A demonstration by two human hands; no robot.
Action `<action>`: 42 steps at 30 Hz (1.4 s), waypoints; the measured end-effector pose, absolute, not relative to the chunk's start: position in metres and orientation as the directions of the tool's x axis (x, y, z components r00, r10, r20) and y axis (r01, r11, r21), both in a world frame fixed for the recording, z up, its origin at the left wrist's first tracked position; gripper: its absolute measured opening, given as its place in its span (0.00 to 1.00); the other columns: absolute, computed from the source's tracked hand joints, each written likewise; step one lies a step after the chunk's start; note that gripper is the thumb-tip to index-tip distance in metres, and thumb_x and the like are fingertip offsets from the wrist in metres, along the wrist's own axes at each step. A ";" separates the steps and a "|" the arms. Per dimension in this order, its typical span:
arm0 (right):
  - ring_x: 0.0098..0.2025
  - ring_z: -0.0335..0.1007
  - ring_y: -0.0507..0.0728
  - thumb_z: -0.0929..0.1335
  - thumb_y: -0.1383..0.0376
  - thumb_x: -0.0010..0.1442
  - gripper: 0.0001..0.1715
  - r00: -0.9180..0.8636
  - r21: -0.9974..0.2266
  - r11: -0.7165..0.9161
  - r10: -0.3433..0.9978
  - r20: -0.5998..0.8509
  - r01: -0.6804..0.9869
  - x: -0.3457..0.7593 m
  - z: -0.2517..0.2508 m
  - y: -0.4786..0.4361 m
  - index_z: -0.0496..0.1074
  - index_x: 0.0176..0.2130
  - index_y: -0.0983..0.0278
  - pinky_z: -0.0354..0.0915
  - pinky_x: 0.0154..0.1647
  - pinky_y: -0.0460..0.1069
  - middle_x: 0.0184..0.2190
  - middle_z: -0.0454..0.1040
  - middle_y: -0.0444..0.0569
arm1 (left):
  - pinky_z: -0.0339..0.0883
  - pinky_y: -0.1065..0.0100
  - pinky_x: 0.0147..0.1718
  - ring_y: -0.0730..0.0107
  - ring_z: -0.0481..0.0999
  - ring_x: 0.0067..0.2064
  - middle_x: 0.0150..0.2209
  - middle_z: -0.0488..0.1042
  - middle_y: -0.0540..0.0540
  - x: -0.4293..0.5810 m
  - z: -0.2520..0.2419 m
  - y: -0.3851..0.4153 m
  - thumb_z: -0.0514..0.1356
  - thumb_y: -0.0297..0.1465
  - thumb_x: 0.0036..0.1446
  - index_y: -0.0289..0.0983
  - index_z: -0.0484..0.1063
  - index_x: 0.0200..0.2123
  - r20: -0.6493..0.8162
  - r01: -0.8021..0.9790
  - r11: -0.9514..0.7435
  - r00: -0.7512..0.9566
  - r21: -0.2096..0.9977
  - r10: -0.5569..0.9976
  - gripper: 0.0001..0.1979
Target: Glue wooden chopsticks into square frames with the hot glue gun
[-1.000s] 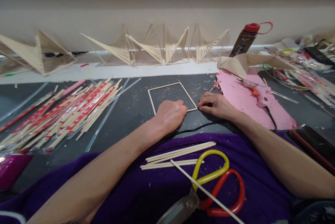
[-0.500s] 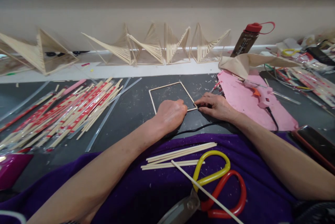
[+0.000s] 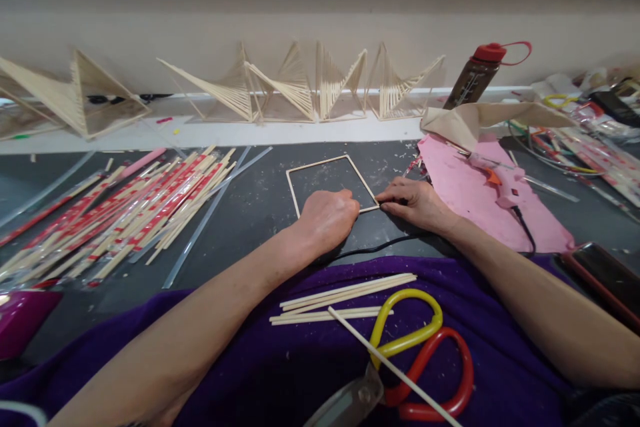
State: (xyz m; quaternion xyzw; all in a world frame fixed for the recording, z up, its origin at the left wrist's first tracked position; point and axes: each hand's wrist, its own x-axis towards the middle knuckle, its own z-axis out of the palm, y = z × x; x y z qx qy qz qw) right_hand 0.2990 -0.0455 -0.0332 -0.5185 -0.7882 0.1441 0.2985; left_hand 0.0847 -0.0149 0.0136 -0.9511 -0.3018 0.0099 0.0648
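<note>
A square frame of thin wooden sticks (image 3: 322,162) lies flat on the dark table. My left hand (image 3: 326,218) rests curled on its near side, fingers closed over the near stick. My right hand (image 3: 416,201) is at the frame's near right corner, fingertips pinched together on the joint there. Both forearms stretch forward over a purple cloth (image 3: 280,360) on my lap. Loose wooden sticks (image 3: 340,297) and scissors with yellow and red handles (image 3: 415,354) lie on that cloth.
A heap of wrapped chopsticks (image 3: 125,214) fills the left of the table. Finished stick sculptures (image 3: 310,87) line the back ledge. A pink glue gun (image 3: 500,180) lies on pink paper at the right, with a red-capped bottle (image 3: 475,74) behind and a phone (image 3: 600,274) near.
Both hands stay on the frame; my right fingers have shifted slightly at the corner. The view has drifted a little.
</note>
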 end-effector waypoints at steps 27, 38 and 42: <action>0.33 0.69 0.52 0.64 0.65 0.59 0.12 -0.344 -0.485 0.470 0.879 0.329 0.737 0.299 -0.034 -0.043 0.77 0.37 0.60 0.62 0.33 0.45 0.31 0.72 0.47 | 0.60 0.66 0.22 0.60 0.74 0.29 0.27 0.72 0.43 0.087 0.009 -0.013 0.48 0.29 0.59 0.34 0.74 0.29 0.023 0.572 -0.811 0.819 -0.121 0.574 0.15; 0.34 0.70 0.52 0.65 0.66 0.57 0.11 -0.281 -0.531 0.418 0.904 0.322 0.737 0.297 -0.034 -0.043 0.77 0.36 0.60 0.63 0.34 0.46 0.31 0.73 0.47 | 0.62 0.66 0.23 0.61 0.74 0.29 0.28 0.71 0.43 0.087 0.009 -0.018 0.46 0.32 0.61 0.34 0.74 0.29 0.024 0.602 -0.789 0.796 -0.122 0.604 0.18; 0.34 0.70 0.53 0.66 0.66 0.56 0.10 -0.247 -0.592 0.399 0.914 0.323 0.701 0.297 -0.031 -0.044 0.77 0.36 0.61 0.63 0.36 0.47 0.30 0.74 0.47 | 0.62 0.66 0.25 0.61 0.75 0.31 0.29 0.72 0.43 0.084 0.009 -0.019 0.47 0.34 0.60 0.34 0.74 0.29 0.021 0.614 -0.782 0.788 -0.112 0.616 0.18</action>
